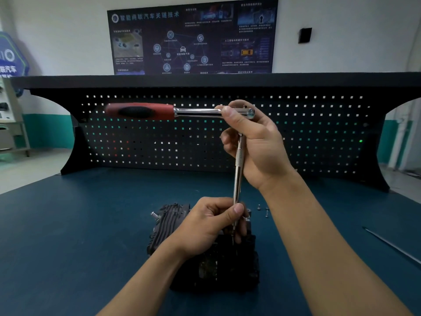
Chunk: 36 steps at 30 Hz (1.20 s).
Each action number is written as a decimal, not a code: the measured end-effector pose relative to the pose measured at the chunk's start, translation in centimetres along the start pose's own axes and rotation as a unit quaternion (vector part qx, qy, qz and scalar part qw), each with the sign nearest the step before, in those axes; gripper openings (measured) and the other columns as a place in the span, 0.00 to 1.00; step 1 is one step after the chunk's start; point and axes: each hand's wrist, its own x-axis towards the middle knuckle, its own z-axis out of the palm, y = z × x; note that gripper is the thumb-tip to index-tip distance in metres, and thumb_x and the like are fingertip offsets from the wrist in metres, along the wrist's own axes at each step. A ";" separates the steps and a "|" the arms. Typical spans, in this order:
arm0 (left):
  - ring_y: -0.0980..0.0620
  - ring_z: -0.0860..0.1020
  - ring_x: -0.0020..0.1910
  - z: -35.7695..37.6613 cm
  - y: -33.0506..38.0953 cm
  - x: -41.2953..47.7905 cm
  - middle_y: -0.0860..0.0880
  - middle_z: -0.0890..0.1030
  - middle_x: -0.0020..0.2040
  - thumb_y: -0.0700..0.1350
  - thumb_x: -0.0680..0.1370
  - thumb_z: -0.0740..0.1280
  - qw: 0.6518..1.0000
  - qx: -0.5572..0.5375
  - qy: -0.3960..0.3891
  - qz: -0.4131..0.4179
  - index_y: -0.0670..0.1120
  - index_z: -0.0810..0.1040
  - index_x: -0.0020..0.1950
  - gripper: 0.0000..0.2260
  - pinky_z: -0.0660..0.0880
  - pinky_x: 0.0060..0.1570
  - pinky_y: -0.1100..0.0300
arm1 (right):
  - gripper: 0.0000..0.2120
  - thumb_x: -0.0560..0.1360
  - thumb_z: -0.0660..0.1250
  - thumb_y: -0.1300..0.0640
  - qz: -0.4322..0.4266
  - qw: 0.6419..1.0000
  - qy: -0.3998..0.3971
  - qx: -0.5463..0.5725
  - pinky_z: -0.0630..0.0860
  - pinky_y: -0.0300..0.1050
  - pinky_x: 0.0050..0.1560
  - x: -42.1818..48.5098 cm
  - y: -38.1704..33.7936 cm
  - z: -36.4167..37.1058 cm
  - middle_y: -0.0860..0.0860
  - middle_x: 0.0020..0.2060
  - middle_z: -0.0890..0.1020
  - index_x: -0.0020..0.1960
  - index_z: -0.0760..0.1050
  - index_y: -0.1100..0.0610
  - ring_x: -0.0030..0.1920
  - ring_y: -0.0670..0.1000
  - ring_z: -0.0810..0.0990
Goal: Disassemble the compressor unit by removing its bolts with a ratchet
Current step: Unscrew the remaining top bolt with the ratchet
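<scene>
on a dark blue workbench [68, 236], a black compressor unit [165, 221] sat close in front of a person. the left hand [205, 226] pinched the lower end of an upright extension bar [238, 169] standing on the unit. the right hand [252, 142] gripped the head of a red-handled ratchet [173, 111] atop the bar, handle pointing left. loose bolts [262, 208] lay just behind the unit

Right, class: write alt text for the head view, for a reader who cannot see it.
A person's right hand grips the head of a red-handled ratchet, whose long extension bar runs down into a dark compressor unit on a blue bench; the left hand pinches the bar's lower end. Loose bolts lie beside it.
</scene>
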 end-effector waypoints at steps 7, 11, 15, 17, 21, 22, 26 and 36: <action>0.49 0.79 0.32 0.1 0.0 0.1 0.46 0.81 0.36 0.52 0.79 0.66 1.000 0.011 0.004 0.003 0.47 0.81 0.43 0.11 0.75 0.37 0.61 | 0.07 0.72 0.77 0.63 -0.194 0.931 0.208 -0.227 0.82 0.50 0.37 0.1 0.9 1.0 0.53 0.38 0.84 0.47 0.81 0.58 0.33 0.53 0.83; 0.50 0.79 0.32 0.2 0.0 0.1 0.47 0.81 0.36 0.52 0.78 0.66 1.000 0.012 0.001 0.007 0.47 0.81 0.42 0.11 0.74 0.36 0.62 | 0.06 0.71 0.78 0.58 -0.268 0.860 0.267 -0.343 0.73 0.35 0.33 0.2 1.3 0.7 0.40 0.31 0.78 0.47 0.83 0.55 0.31 0.39 0.77; 0.50 0.79 0.33 0.2 0.0 0.0 0.47 0.81 0.36 0.52 0.78 0.66 1.000 0.016 0.002 0.008 0.47 0.81 0.43 0.10 0.74 0.36 0.63 | 0.07 0.71 0.78 0.58 -0.268 0.853 0.275 -0.354 0.71 0.30 0.34 0.1 1.4 0.8 0.38 0.31 0.77 0.48 0.83 0.54 0.31 0.37 0.77; 0.50 0.79 0.33 0.2 0.0 0.0 0.46 0.81 0.36 0.52 0.78 0.67 1.000 0.016 0.002 0.008 0.49 0.81 0.42 0.10 0.74 0.36 0.63 | 0.07 0.71 0.78 0.61 -0.247 0.886 0.254 -0.299 0.75 0.33 0.37 0.2 1.2 0.9 0.42 0.35 0.81 0.48 0.83 0.58 0.34 0.39 0.79; 0.50 0.78 0.32 0.2 0.0 0.0 0.45 0.81 0.34 0.51 0.79 0.66 1.000 0.005 0.001 0.000 0.46 0.79 0.42 0.10 0.74 0.37 0.61 | 0.07 0.73 0.76 0.65 -0.092 0.974 0.180 -0.102 0.80 0.42 0.45 0.2 0.5 0.8 0.53 0.45 0.86 0.47 0.80 0.56 0.47 0.52 0.86; 0.51 0.78 0.32 0.2 0.0 0.0 0.45 0.81 0.34 0.51 0.79 0.65 1.000 0.001 -0.002 -0.004 0.45 0.79 0.44 0.11 0.74 0.37 0.62 | 0.07 0.74 0.75 0.64 -0.048 0.984 0.162 -0.064 0.79 0.43 0.45 0.3 0.4 0.6 0.53 0.47 0.86 0.48 0.80 0.55 0.49 0.53 0.87; 0.49 0.78 0.34 0.0 0.0 0.0 0.44 0.82 0.36 0.50 0.81 0.63 0.999 -0.020 -0.013 -0.024 0.42 0.79 0.48 0.12 0.75 0.39 0.60 | 0.05 0.76 0.71 0.60 0.042 0.995 0.089 0.011 0.75 0.43 0.46 0.6 -0.1 -0.5 0.50 0.51 0.86 0.49 0.78 0.52 0.50 0.53 0.87; 0.49 0.79 0.35 0.0 0.2 -0.1 0.44 0.83 0.40 0.51 0.80 0.63 0.998 -0.033 -0.035 -0.032 0.43 0.79 0.51 0.12 0.76 0.41 0.60 | 0.07 0.74 0.67 0.55 0.096 0.981 -0.032 0.167 0.72 0.35 0.34 0.7 0.0 -2.1 0.47 0.50 0.85 0.52 0.78 0.53 0.35 0.45 0.80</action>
